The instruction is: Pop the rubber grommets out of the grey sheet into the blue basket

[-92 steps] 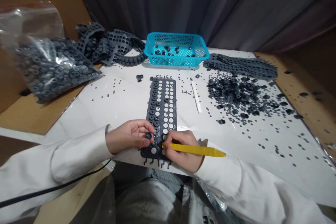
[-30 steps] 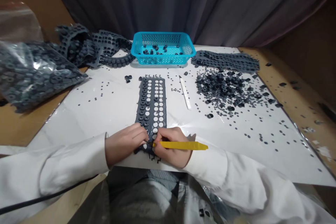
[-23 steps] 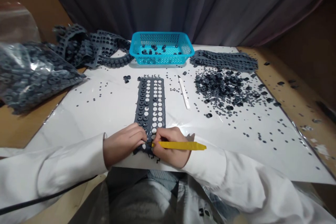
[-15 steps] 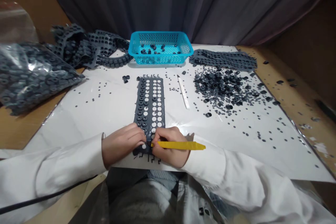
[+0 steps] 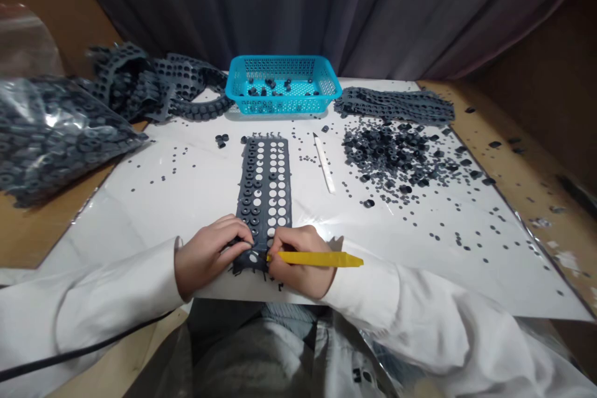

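Note:
A dark grey rubber strip (image 5: pixel 263 186) full of round holes and ring parts lies lengthwise on the white sheet (image 5: pixel 163 199) before me. My left hand (image 5: pixel 209 254) pinches the strip's near end, fingers curled on its left edge. My right hand (image 5: pixel 298 261) grips a yellow flat tool (image 5: pixel 321 259) like a pen, its tip pressed on the strip's near end beside my left fingertips.
A blue basket (image 5: pixel 282 83) holding a few rings stands at the back. A heap of loose rings (image 5: pixel 396 155) and stacked strips (image 5: pixel 396 106) lie to the right. A white stick (image 5: pixel 323 163) lies beside the strip. Punched strips (image 5: pixel 153 84) and a bag of rings (image 5: pixel 51 137) are left.
My left hand no longer holds the loose ring seen three seconds ago and now pinches the strip's near end. The yellow tool's tip stays at that end; the view has shifted slightly.

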### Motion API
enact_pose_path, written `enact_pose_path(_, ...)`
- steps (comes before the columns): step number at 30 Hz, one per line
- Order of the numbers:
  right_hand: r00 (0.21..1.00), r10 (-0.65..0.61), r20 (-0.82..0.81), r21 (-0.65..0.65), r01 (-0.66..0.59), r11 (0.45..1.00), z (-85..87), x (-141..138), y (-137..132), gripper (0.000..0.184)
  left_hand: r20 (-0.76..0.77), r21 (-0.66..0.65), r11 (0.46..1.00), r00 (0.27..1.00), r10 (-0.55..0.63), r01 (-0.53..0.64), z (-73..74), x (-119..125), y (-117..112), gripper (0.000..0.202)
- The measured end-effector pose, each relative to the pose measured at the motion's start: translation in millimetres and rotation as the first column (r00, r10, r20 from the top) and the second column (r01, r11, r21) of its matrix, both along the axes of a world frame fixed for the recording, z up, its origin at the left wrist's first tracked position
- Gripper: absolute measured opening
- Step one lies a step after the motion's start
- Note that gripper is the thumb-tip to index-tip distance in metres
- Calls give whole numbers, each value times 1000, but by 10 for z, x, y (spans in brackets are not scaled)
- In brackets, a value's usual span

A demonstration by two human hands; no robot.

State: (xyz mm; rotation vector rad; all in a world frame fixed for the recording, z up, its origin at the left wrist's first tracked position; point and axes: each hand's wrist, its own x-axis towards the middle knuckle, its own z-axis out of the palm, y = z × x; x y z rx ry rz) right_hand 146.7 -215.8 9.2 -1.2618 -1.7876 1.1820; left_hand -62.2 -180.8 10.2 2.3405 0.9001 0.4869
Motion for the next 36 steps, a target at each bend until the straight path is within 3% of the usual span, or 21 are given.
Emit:
enact_pose_path(7, 1000, -5, -4, -21, 5, 1000, 15, -1, 6, 10, 25, -189, 971, 987, 156, -148, 45, 40, 0, 14)
enact_pose_path(15, 1000, -12, 5, -54, 12, 998, 40, 0, -5, 9, -35, -343, 886, 947, 320, -312, 93, -21, 56, 21)
enact_pose_path(23, 997, 36, -66, -31, -38, 999, 42, 21, 12, 10, 120, -611, 744, 898, 424, -270, 213, 9, 73, 24)
enact_pose_path(25, 994, 52, -98, -31, -55, 998, 37, 24, 11, 10, 136, -688, 680, 875, 465, -255, 239, 38, 92, 26)
enact_pose_path(27, 985, 50, -164, -75, -63, 995, 41, 28, 12, 10, 137, -791, 569, 843, 520, -223, 247, 69, 114, 32)
enact_pose_path(30, 948, -6, -318, -300, -95, 949, 63, 36, 30, 5, 149, -905, 406, 796, 587, -130, 233, 115, 136, 38)
enact_pose_path(33, 903, -117, -414, -470, -102, 877, 87, 45, 67, 5, 165, -948, 314, 775, 610, -46, 211, 148, 138, 36)
enact_pose_path(36, 874, -197, -444, -483, -49, 874, 93, 45, 100, 10, 144, -970, 241, 757, 637, -19, 198, 156, 129, 33)
